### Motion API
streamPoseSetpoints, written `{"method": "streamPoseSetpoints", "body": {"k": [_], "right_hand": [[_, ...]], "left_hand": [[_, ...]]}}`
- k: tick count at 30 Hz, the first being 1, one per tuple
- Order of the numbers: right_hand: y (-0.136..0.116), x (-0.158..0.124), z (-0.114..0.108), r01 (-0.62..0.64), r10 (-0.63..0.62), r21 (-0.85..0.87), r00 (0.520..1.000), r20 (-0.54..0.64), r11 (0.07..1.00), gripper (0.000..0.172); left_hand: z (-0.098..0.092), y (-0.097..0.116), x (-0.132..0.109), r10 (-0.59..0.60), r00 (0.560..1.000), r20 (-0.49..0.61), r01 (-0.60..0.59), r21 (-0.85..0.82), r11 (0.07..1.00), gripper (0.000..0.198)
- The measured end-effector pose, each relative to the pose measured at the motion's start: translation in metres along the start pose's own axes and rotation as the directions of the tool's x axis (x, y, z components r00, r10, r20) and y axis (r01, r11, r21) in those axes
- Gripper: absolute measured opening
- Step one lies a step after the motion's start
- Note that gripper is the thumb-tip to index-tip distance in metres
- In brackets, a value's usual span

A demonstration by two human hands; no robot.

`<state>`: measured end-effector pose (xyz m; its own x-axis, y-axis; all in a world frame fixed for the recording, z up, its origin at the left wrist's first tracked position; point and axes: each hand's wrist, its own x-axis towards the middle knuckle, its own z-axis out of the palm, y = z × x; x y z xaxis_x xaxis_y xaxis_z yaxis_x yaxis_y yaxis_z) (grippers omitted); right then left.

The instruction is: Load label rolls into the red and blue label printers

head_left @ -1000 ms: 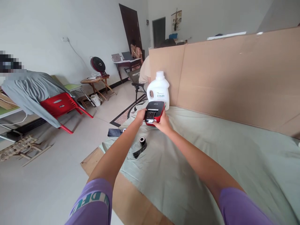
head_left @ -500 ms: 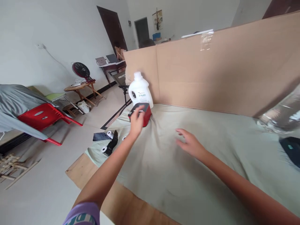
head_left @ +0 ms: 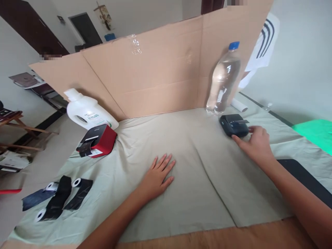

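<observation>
Moved: the left hand (head_left: 158,176) has come off the red printer (head_left: 97,141) and dropped to the cloth; the right hand (head_left: 255,145) has gone out from over the cloth to the black printer (head_left: 233,125); the view has swung to the right.
Left grip: fully open, palm down, fingers spread flat on the cloth, holding nothing.
Right grip: half curled, thumb and forefinger tips against the near edge of the black printer; whether they pinch it cannot be told.
Black printer: sits flat on the surface (head_left: 197,180), far right, just in front of the water bottle (head_left: 223,81).
Red printer: far left on the cloth, well apart from both hands, just in front of the white jug (head_left: 86,112), which leans back.
Water bottle: upright against the cardboard wall (head_left: 155,69), blue cap on.
Label rolls (head_left: 59,197): black strips with white cores, at the near left edge of the cloth.
Right edge: a flat black sheet (head_left: 303,180) lies beside the right forearm.
Behind the wall: a person in a white striped sleeve (head_left: 261,41).
</observation>
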<state>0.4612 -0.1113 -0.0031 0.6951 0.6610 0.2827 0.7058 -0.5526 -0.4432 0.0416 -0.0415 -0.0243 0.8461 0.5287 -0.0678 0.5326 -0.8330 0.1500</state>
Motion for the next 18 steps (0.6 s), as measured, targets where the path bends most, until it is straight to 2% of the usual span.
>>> {"method": "streamPoseSetpoints", "body": {"k": [2, 5, 10, 13, 16, 18], "right_hand": [[-0.006, 0.016, 0.006, -0.045, 0.045, -0.054, 0.999, 0.010, 0.998, 0.085], [-0.012, 0.035, 0.016, -0.125, 0.133, -0.071, 0.984, 0.118, 0.990, 0.091], [-0.007, 0.051, 0.023, -0.200, 0.203, -0.037, 0.966, 0.160, 0.979, 0.113], [-0.003, 0.056, 0.024, -0.246, 0.251, -0.052, 0.961, 0.120, 0.968, 0.108], [-0.003, 0.055, 0.025, -0.272, 0.284, -0.139, 0.956, 0.075, 0.952, 0.098], [-0.007, 0.049, 0.024, -0.186, 0.188, -0.172, 0.982, -0.004, 0.967, 0.090]], "left_hand": [[0.001, 0.001, 0.000, -0.007, 1.000, 0.003, 0.007, 0.016, 1.000, 0.060], [0.001, 0.004, -0.001, -0.017, 1.000, 0.010, 0.017, 0.020, 1.000, 0.060], [0.002, 0.004, -0.002, 0.002, 1.000, -0.026, -0.002, -0.011, 1.000, 0.063], [0.003, 0.002, -0.002, 0.015, 0.998, -0.062, -0.018, -0.038, 0.999, 0.063], [0.006, 0.001, -0.003, 0.027, 0.997, -0.079, -0.032, -0.066, 0.997, 0.064], [0.007, 0.000, -0.004, 0.030, 0.996, -0.087, -0.036, -0.077, 0.996, 0.065]]}}
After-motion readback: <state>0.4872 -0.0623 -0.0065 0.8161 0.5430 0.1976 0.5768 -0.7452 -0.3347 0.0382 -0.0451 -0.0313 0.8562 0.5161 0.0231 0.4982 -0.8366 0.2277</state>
